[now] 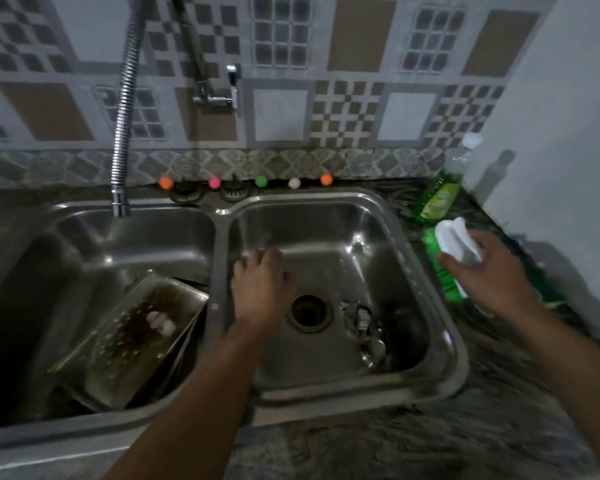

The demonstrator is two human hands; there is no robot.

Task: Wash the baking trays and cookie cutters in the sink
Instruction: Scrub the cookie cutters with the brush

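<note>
A double steel sink fills the view. In the left basin (84,237) several dirty metal baking trays (136,334) lean stacked against the divider, with wet crumbs and white bits on the top one. Small metal cookie cutters (364,323) lie in the right basin (361,230), right of the drain (308,310). My left hand (262,282) hovers over the right basin just left of the drain, fingers curled, holding nothing that I can see. My right hand (482,268) is over the counter at the sink's right rim, closed on a green dish soap bottle (444,271) with a white cap.
A flexible metal faucet hose (123,133) hangs over the left basin. A second green soap bottle (437,195) and a clear bottle (463,154) stand at the back right corner. Coloured balls (261,181) line the back ledge. Dark marbled counter (430,427) runs in front and to the right.
</note>
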